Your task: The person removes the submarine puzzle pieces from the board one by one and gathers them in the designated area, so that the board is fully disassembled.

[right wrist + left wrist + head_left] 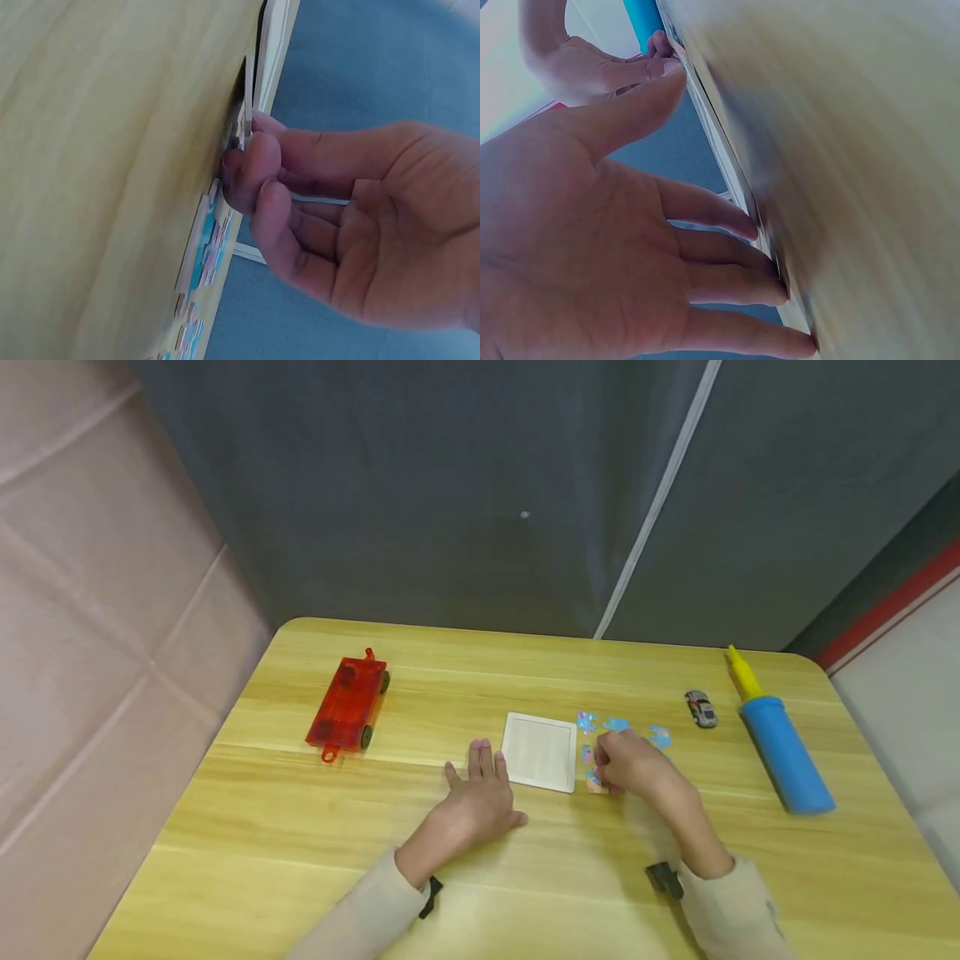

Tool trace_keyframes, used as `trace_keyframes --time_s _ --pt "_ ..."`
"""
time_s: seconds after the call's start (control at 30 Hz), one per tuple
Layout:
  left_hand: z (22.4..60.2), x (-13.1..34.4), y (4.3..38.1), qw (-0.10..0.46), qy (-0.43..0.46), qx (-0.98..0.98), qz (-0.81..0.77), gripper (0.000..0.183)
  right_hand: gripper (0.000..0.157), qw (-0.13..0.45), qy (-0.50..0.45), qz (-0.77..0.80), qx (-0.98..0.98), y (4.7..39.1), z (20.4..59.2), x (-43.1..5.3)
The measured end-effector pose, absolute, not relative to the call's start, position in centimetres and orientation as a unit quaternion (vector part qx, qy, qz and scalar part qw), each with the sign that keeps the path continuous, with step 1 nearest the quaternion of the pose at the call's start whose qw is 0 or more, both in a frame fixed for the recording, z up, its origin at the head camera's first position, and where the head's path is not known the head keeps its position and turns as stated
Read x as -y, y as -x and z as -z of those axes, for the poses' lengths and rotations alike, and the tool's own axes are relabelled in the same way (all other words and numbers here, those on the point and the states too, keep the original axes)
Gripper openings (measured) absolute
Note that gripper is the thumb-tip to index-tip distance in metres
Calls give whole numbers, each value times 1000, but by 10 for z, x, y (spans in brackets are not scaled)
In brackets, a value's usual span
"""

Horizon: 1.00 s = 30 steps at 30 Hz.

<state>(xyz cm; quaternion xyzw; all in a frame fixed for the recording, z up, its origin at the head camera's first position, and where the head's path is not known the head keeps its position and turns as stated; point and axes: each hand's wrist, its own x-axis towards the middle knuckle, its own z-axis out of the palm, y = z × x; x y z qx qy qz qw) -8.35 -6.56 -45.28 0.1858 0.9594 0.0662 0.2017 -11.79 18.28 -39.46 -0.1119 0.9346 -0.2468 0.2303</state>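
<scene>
Several small jigsaw puzzle pieces (587,722) with blue and pink print lie right of a shallow white square tray (539,752). Over them is my right hand (637,764), with its fingers curled. In the right wrist view the thumb and fingertips pinch a thin puzzle piece (249,94), seen tilted up on edge at the table. My left hand (478,802) lies left of the tray, fingers spread and straight, fingertips on the table. Its palm (592,247) faces the left wrist camera and holds nothing. Some pieces are partly hidden under the right hand.
On the wooden table (315,877), a red toy wagon chassis (348,702) stands at the left. A small silver toy car (701,709) and a blue hand pump (787,756) with a yellow nozzle lie at the right. A dark curtain (420,510) hangs behind the table.
</scene>
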Motion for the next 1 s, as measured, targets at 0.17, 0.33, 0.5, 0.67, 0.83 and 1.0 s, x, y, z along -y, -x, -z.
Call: trace_keyframes --time_s 0.17,0.33,0.5,0.67,0.83,1.0 --pt "434 65 78 206 -201 -953 -91 95 24 219 106 219 -945 116 396 -181" --pt "410 65 71 220 -234 -943 -87 87 26 200 109 198 -953 116 398 -181" --pt "401 63 69 224 -219 -948 -63 87 27 202 117 194 -953 117 398 -180" --pt "419 64 71 212 -206 -952 -76 89 31 208 120 191 -952 118 397 -180" --pt "433 69 78 214 -206 -951 -87 92 41 183 128 200 -954 118 391 -183" --pt "435 87 94 201 -232 -944 -117 91 46 5 176 238 -955 119 380 -191"
